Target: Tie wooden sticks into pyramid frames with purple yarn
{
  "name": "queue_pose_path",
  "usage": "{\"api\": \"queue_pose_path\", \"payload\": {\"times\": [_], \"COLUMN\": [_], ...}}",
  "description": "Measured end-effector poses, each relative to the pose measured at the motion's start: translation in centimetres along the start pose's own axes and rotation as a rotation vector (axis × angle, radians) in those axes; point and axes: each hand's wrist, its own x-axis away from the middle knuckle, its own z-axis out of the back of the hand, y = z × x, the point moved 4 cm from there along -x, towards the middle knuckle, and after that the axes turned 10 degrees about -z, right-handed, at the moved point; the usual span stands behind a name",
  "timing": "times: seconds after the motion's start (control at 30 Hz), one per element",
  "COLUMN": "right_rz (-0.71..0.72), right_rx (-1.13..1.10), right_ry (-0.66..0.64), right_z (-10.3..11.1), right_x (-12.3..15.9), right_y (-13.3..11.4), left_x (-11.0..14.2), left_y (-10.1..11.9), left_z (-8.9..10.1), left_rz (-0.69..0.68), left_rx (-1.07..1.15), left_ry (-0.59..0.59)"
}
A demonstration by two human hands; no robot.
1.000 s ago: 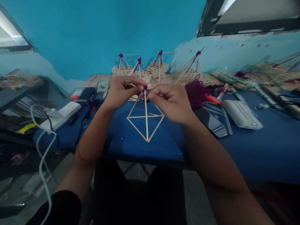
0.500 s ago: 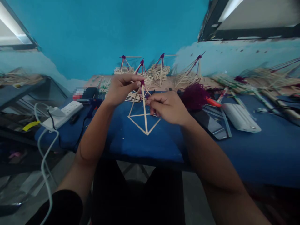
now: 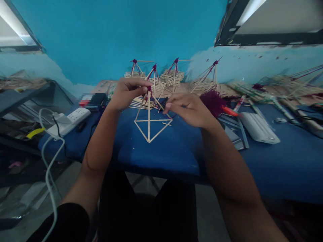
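A small pyramid of thin wooden sticks (image 3: 149, 122) stands on the blue table (image 3: 161, 154), its top bound with purple yarn. My left hand (image 3: 126, 94) pinches that bound top. My right hand (image 3: 190, 109) is just to the right of the pyramid, fingers pinched on a strand of the purple yarn that runs from the top. A ball of purple yarn (image 3: 213, 102) lies right behind my right hand.
Several finished stick baskets (image 3: 173, 75) with purple-tied tops stand at the back against the blue wall. A white power strip (image 3: 69, 119) with cables lies at the left. A white box (image 3: 259, 126), orange-handled tool (image 3: 229, 111) and loose sticks (image 3: 264, 90) lie at the right.
My left hand and the pyramid's top have shifted a little left. My right hand has drawn away from the top, down and to the right, pulling the yarn strand.
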Motion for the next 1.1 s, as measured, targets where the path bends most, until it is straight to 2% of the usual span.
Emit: {"api": "queue_pose_path", "payload": {"times": [0.1, 0.17, 0.4, 0.57, 0.7, 0.8, 0.9, 1.0, 1.1], "right_rz": [-0.082, -0.159, -0.442, -0.552, -0.588, -0.597, -0.583, -0.463, -0.298], "right_rx": [-0.106, -0.236, -0.744, -0.848, -0.831, -0.796, -0.800, -0.821, -0.813], "right_ry": [0.114, 0.135, -0.160, -0.336, -0.361, -0.269, -0.055, 0.149, 0.283], "right_z": [0.2, -0.2, -3.9, -5.4, -5.9, -5.8, -4.6, -2.7, -1.3], "right_x": [-0.3, -0.6, -0.7, -0.6, -0.6, -0.9, -1.3, -1.4, -1.2], "right_y": [0.9, 1.6, 3.0, 3.3, 4.0, 4.7, 5.5, 5.3, 4.2], "left_x": [0.2, 0.3, 0.5, 0.6, 0.6, 0.7, 0.7, 0.9, 1.2], "left_y": [-0.1, -0.2, -0.2, -0.5, -0.5, -0.3, -0.3, -0.1, 0.4], "left_z": [-0.6, -1.0, -2.3, -2.6, -2.8, -2.8, -2.8, -3.1, -3.7], "left_rz": [0.002, -0.011, -0.089, -0.093, -0.099, -0.102, -0.052, 0.007, 0.041], "left_rx": [0.016, 0.034, 0.073, 0.078, 0.111, 0.120, 0.088, 0.053, 0.008], "left_ry": [-0.042, -0.071, -0.158, -0.182, -0.206, -0.228, -0.225, -0.239, -0.267]}}
